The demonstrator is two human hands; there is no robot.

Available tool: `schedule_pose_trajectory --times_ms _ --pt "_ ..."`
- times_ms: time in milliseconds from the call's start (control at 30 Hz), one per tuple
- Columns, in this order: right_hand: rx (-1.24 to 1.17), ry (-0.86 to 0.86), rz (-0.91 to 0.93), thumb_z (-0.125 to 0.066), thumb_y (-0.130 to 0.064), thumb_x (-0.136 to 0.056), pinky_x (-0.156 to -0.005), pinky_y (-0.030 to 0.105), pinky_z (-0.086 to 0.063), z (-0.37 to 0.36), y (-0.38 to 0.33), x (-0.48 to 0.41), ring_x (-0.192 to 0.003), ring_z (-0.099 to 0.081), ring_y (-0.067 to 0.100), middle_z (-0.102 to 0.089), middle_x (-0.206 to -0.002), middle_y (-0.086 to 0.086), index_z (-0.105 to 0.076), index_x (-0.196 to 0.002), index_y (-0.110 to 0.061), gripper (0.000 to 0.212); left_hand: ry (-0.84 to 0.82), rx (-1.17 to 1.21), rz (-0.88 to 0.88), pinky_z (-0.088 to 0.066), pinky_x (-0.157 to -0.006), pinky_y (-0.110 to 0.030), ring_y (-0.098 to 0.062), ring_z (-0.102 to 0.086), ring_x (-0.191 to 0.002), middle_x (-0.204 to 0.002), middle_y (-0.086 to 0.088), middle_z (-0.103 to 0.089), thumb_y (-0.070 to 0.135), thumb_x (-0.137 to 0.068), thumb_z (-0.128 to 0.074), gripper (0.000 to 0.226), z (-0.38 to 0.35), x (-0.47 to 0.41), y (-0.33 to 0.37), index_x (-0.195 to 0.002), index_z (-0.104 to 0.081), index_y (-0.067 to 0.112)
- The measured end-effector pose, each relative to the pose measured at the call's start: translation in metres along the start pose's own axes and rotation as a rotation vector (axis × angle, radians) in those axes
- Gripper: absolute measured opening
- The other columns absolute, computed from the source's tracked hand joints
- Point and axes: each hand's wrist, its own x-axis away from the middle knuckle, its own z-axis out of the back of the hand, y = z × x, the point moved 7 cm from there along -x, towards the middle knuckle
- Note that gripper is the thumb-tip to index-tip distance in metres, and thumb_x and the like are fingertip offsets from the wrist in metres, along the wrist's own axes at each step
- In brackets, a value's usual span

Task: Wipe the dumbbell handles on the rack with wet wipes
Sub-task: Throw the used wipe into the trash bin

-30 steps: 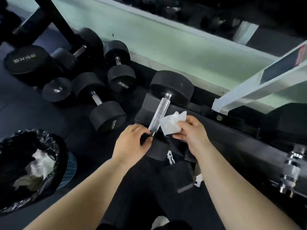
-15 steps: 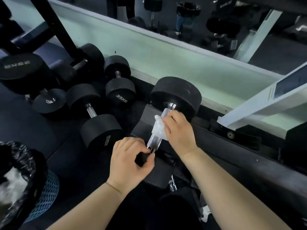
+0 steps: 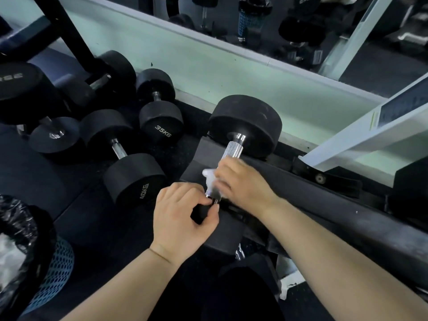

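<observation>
Fingers (image 3: 223, 174) of the right hand (image 3: 245, 188) curl over the wet wipe (image 3: 208, 176), clamping it round the near half of the knurled handle (image 3: 231, 151); the left hand (image 3: 180, 218) grips the near head (image 3: 227, 239). The dumbbell (image 3: 245, 125) lies across the sloped black rack (image 3: 335, 212), heavy and rigid by its look, so steadying a head while the limp wipe slides over grippy steel seems right. Dark rubber floor (image 3: 34, 181), far mirror (image 3: 289, 31), loose dumbbells (image 3: 136, 177) left, lined bin (image 3: 46, 262) near left.

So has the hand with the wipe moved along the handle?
Yes. The right hand slid the wet wipe down the dumbbell handle, away from the far weight head, toward the left hand.
</observation>
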Motion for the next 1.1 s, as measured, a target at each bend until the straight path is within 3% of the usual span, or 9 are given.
schedule_pose_trajectory --times_ms 167,267,367,467,567,700,800,967,1100 --pt "0.123 0.114 -0.245 -0.05 -0.016 -0.079 -0.054 0.029 -0.048 0.018 0.03 -0.033 -0.07 -0.061 0.033 -0.061 -0.079 0.017 -0.063 -0.071 0.001 0.023 0.013 0.024 -0.001 -0.027 -0.08 -0.012 -0.006 -0.049 -0.076 -0.071 0.005 -0.063 0.03 -0.069 -0.055 0.01 0.001 -0.001 -0.001 -0.072 -0.046 0.028" --pt "0.068 0.028 -0.04 -0.045 -0.019 -0.077 -0.048 0.024 -0.045 0.002 0.001 -0.01 -0.063 -0.06 0.029 -0.06 -0.074 0.014 -0.062 -0.068 -0.001 0.026 0.015 0.005 -0.009 -0.029 -0.074 -0.015 -0.007 -0.049 -0.076 -0.071 0.004 -0.064 0.03 -0.068 -0.055 0.01 0.001 -0.001 0.0 -0.066 -0.056 0.02" --pt "0.048 -0.088 0.09 -0.047 -0.019 -0.076 -0.041 0.022 -0.044 -0.002 -0.004 -0.016 -0.057 -0.059 0.026 -0.059 -0.069 0.012 -0.062 -0.066 -0.003 0.024 0.021 0.0 -0.018 -0.03 -0.074 -0.017 -0.006 -0.049 -0.077 -0.071 0.005 -0.064 0.03 -0.069 -0.055 0.01 0.002 -0.002 0.001 -0.072 -0.046 0.027" --pt "0.207 -0.022 -0.178 -0.054 -0.011 -0.085 -0.066 0.03 -0.042 0.012 0.031 -0.039 -0.082 -0.059 0.031 -0.06 -0.092 0.017 -0.063 -0.085 0.001 0.015 0.019 0.027 -0.013 -0.027 -0.075 -0.013 -0.006 -0.049 -0.076 -0.071 0.005 -0.064 0.029 -0.068 -0.056 0.007 0.002 -0.001 -0.001 -0.07 -0.05 0.025" --pt "0.041 0.096 -0.304 -0.056 -0.007 -0.082 -0.075 0.03 -0.038 0.014 0.033 -0.022 -0.09 -0.056 0.035 -0.059 -0.098 0.021 -0.062 -0.088 0.005 0.014 0.019 0.033 -0.007 -0.028 -0.078 -0.013 -0.008 -0.05 -0.077 -0.071 0.005 -0.064 0.029 -0.069 -0.056 0.011 0.002 -0.001 -0.002 -0.065 -0.057 0.019" --pt "-0.109 0.0 -0.136 -0.059 -0.004 -0.075 -0.061 0.019 -0.03 -0.001 0.001 0.008 -0.069 -0.039 0.009 -0.052 -0.078 0.007 -0.053 -0.073 -0.003 0.006 0.021 0.002 -0.023 -0.03 -0.072 -0.018 -0.009 -0.049 -0.075 -0.07 0.004 -0.065 0.029 -0.069 -0.055 0.019 0.003 -0.003 0.0 -0.059 -0.06 0.013" --pt "-0.17 -0.052 -0.246 -0.057 -0.002 -0.083 -0.058 0.019 -0.022 0.002 0.013 0.002 -0.067 -0.03 0.004 -0.039 -0.084 0.001 -0.045 -0.077 -0.01 0.015 0.021 0.012 -0.027 -0.027 -0.073 -0.014 -0.007 -0.048 -0.076 -0.07 0.005 -0.064 0.029 -0.069 -0.055 0.009 0.003 -0.003 0.001 -0.067 -0.056 0.02" --pt "-0.302 0.294 -0.651 -0.048 -0.006 -0.09 -0.06 0.016 -0.028 0.021 0.056 0.006 -0.08 -0.045 0.013 -0.046 -0.095 -0.001 -0.051 -0.09 -0.007 0.004 0.022 0.028 -0.009 -0.027 -0.079 -0.012 -0.006 -0.049 -0.076 -0.072 0.006 -0.063 0.03 -0.069 -0.055 0.007 0.001 -0.001 -0.002 -0.071 -0.051 0.025" --pt "-0.509 0.324 -0.803 -0.052 -0.002 -0.084 -0.058 0.01 -0.034 -0.003 0.049 0.034 -0.069 -0.044 0.008 -0.048 -0.076 -0.005 -0.044 -0.071 -0.022 0.026 0.024 0.005 -0.017 -0.028 -0.08 -0.013 -0.007 -0.049 -0.076 -0.073 0.006 -0.063 0.029 -0.07 -0.055 0.007 0.0 -0.001 -0.001 -0.072 -0.051 0.024"
